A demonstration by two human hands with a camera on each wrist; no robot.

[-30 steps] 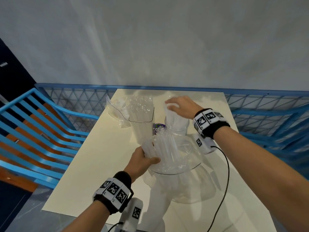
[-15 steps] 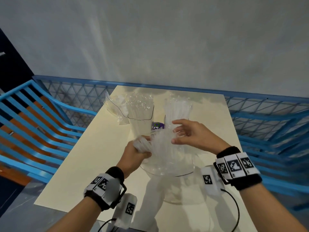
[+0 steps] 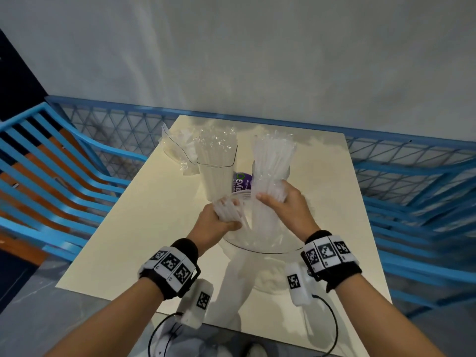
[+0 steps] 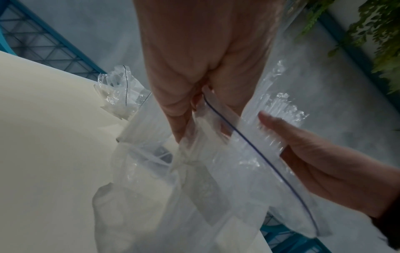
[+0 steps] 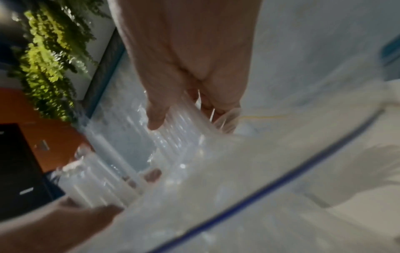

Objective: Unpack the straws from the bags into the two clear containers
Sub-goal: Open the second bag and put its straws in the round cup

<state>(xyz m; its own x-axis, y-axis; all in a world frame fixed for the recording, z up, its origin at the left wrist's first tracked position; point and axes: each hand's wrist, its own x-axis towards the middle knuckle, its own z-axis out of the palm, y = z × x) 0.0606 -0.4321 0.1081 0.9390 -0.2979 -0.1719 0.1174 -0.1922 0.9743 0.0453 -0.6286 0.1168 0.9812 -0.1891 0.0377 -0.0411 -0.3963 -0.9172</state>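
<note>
A clear zip bag (image 3: 260, 235) of wrapped white straws stands open on the cream table (image 3: 134, 228). My left hand (image 3: 219, 220) grips the bag's mouth at its left side, pinching the blue zip edge (image 4: 218, 113). My right hand (image 3: 280, 202) reaches into the bag and curls round a bundle of straws (image 3: 262, 210), thumb on top (image 5: 155, 118). Behind the bag stand two clear containers, the left one (image 3: 216, 173) and the right one (image 3: 270, 171), both with straws upright in them.
A crumpled clear bag (image 3: 177, 148) lies at the table's back left, beside the left container. A purple label (image 3: 240, 184) shows between the containers. Blue mesh railing (image 3: 401, 161) borders the table at the back and both sides, and a grey wall rises behind.
My right hand has come back from the right container to the bag and closed on a bundle of straws. My left hand has kept its grip on the bag.
</note>
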